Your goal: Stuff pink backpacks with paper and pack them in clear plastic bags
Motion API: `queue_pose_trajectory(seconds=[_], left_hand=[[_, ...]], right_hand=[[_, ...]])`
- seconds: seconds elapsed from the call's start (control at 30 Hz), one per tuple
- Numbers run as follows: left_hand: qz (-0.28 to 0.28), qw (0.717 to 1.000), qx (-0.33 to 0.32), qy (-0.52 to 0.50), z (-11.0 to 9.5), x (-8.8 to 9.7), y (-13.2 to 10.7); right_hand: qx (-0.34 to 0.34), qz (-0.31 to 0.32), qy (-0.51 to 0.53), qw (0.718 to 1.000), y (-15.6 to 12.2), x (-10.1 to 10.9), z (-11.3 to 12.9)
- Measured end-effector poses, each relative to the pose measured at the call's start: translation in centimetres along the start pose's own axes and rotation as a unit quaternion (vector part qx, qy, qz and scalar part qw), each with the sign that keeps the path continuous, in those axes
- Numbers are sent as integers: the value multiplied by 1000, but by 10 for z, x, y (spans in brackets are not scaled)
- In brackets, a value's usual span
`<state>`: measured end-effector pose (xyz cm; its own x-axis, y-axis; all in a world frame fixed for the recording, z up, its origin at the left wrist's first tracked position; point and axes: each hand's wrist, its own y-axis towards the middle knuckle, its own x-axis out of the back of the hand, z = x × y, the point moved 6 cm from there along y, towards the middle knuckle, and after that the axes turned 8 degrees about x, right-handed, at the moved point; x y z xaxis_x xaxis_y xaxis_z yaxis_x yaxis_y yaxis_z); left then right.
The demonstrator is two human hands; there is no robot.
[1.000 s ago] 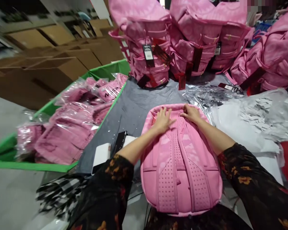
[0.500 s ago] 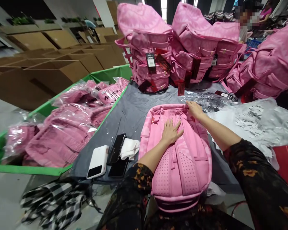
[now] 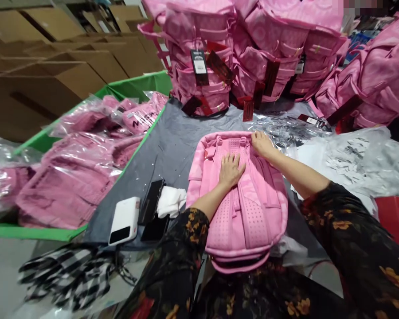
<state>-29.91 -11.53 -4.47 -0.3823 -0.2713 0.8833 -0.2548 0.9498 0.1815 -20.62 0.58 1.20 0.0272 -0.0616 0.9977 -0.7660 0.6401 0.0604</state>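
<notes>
A pink backpack [image 3: 259,212] lies on the grey-covered table in front of me, its strap side facing up. My left hand [image 3: 231,170] rests flat on the upper back panel, fingers spread. At the top right corner, my right hand [image 3: 262,144] has its fingers bent over the backpack's edge, gripping it; the fingertips are partly hidden. The two padded shoulder straps run down the middle of the bag. Its lower end hangs over the near table edge, close to my body.
Stacked pink backpacks [image 3: 202,66] with tags stand at the back. A green-rimmed bin [image 3: 29,232] holds bagged backpacks on the left. A white power bank [image 3: 124,220], dark phones [image 3: 152,201] and white cloth [image 3: 172,201] lie nearby. Clear plastic bags [image 3: 362,155] are on the right.
The camera view has tilted down and turned slightly right. Both hands stay at nearly the same places on the backpack.
</notes>
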Motion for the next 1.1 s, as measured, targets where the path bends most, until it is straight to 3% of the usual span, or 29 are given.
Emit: queue_pose_trajectory(seconds=[0.13, 0.23, 0.33, 0.4, 0.47, 0.53, 0.67, 0.8, 0.83, 0.9, 0.93, 1.0, 1.1], left_hand=[[-14, 991, 62, -116, 14, 0, 13], [-20, 971, 105, -214, 23, 12, 13], [23, 964, 24, -264, 17, 42, -18], [141, 954, -101, -245, 1, 59, -58], [270, 915, -224, -200, -17, 66, -104], [345, 872, -311, -154, -28, 61, -137], [350, 843, -397, -92, -35, 25, -149], [266, 865, -425, -20, -28, 6, -140], [236, 880, -412, 3, -25, 7, -138], [182, 916, -355, 40, -18, 13, -132], [160, 935, -313, 54, -13, 16, -129], [128, 966, -215, 72, -1, 20, -125], [120, 983, -110, 82, 16, 15, -125]], right_hand=[[125, -17, 105, 986, -88, -16, 92], [126, -24, 126, 984, -122, -32, 127], [95, -27, 115, 988, -121, -44, 129], [95, -22, 115, 989, -113, -49, 126], [97, -25, 110, 989, -109, -52, 126], [95, -43, 105, 989, -109, -52, 126], [71, -98, 137, 983, -107, -54, 120], [40, -199, 217, 955, -109, -37, 103], [59, -218, 229, 947, -114, -27, 104], [187, -205, 240, 931, -130, -3, 121], [285, -164, 239, 914, -142, 6, 137], [470, -40, 225, 853, -173, 13, 171], [587, 86, 203, 779, -199, 3, 201]])
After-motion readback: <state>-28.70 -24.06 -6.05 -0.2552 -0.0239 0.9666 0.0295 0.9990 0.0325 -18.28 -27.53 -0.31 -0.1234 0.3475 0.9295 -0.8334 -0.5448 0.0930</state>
